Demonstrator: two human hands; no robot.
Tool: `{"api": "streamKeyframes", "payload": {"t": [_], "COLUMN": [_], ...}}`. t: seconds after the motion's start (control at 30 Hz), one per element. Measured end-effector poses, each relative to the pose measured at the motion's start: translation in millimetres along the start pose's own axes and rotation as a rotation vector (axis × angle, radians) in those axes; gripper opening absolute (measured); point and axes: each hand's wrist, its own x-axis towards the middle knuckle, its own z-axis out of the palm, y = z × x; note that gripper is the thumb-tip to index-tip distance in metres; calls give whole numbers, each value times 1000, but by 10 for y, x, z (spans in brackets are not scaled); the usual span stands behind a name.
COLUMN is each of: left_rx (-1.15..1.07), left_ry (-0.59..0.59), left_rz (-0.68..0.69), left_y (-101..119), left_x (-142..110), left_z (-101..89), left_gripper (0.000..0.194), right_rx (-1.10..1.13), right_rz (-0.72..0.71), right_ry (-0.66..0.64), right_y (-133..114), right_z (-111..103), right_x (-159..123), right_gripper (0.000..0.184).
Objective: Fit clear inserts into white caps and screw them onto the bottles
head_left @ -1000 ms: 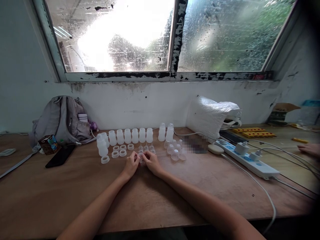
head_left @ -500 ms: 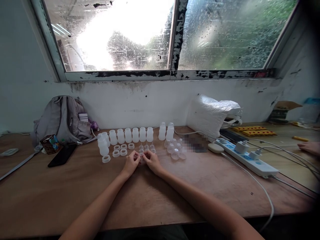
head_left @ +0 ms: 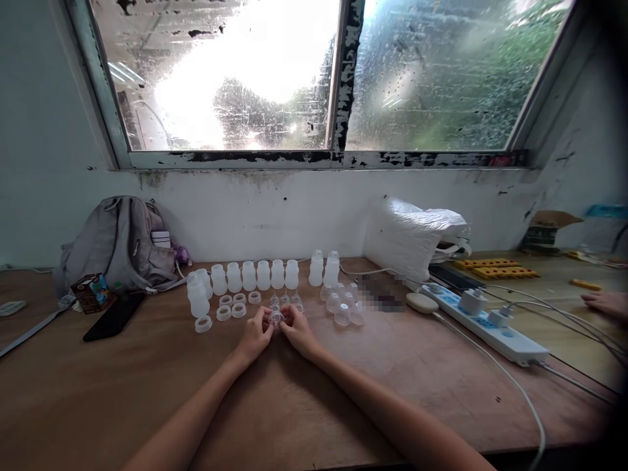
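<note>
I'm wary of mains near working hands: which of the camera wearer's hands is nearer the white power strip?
Right. The right hand is well left of the white power strip; the left hand is even farther left.

Clear piece (head_left: 275, 318): its sides are disappearing behind the fingertips of the left hand (head_left: 256, 332) and right hand (head_left: 297, 328); its finer detail is proving too small for me to make out. Clear domed parts (head_left: 285, 299): the fingers are partly covering the nearest. Blurred patch (head_left: 381, 292), on counter (head_left: 275, 409): pixel blocks are masking its contents. Another person's hand (head_left: 606, 304): running off at the right edge. White cable (head_left: 520, 405): leaving at the bottom edge. Window (head_left: 275, 98): losing its top to the upper edge.
</note>
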Motion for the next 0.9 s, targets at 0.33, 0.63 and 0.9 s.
{"api": "streamKeyframes", "payload": {"t": [0.33,0.63,0.9], "left_rx": [80,92,85], "left_ry": [47,40,32], "left_rz": [8,35,25], "left_y": [-38,21,53], "left_x": [23,-10,-37], "left_z": [37,5,-16], "left_gripper": [11,13,18], "right_rx": [-15,-118,-43], "right_rz": [1,-41,-44], "right_ry": [-6,30,-23], "right_y": [-15,-129,-156], "right_z": [37,-18,-37], "right_x": [9,-18,-40], "right_gripper": [12,8,11]}}
